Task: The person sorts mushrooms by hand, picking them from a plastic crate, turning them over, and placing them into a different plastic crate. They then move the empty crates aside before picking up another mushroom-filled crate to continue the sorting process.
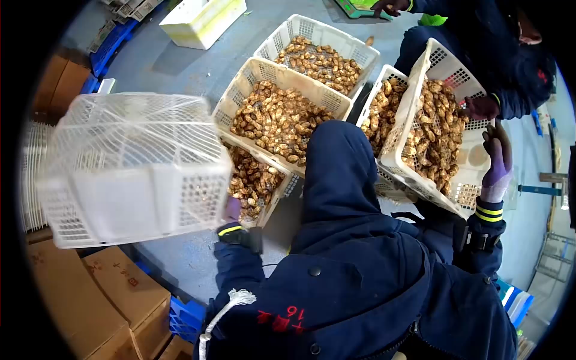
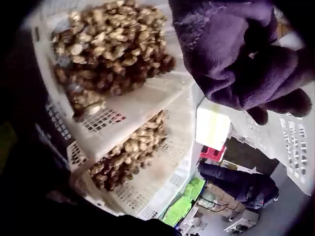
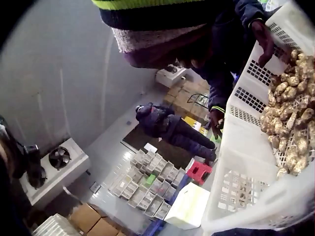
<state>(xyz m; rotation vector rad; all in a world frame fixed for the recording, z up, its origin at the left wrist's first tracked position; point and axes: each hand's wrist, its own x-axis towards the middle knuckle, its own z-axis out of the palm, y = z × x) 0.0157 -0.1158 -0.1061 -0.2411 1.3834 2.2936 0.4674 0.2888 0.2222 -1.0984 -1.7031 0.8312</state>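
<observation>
In the head view, my gloved left hand (image 1: 233, 209) is at the right end of an upturned white crate (image 1: 126, 198), partly hidden behind it. The left wrist view shows this purple glove (image 2: 236, 54) with its fingers curled at the crate's perforated wall (image 2: 295, 147). My right hand (image 1: 497, 165) is raised beside the outer end of a tilted crate (image 1: 396, 141) of brown, knobbly produce (image 1: 435, 132), fingers extended and holding nothing visible. In the right wrist view the right glove (image 3: 162, 56) is partly cut off by the sleeve; the tilted crate (image 3: 224, 191) lies beyond it.
More produce crates stand ahead, including a wide one (image 1: 342, 105) and one at the back (image 1: 369, 51). Another person's gloved hand (image 1: 482, 108) is at the tilted crate. Cardboard boxes (image 1: 78, 306) are at lower left; a foam box (image 1: 201, 30) is on the floor.
</observation>
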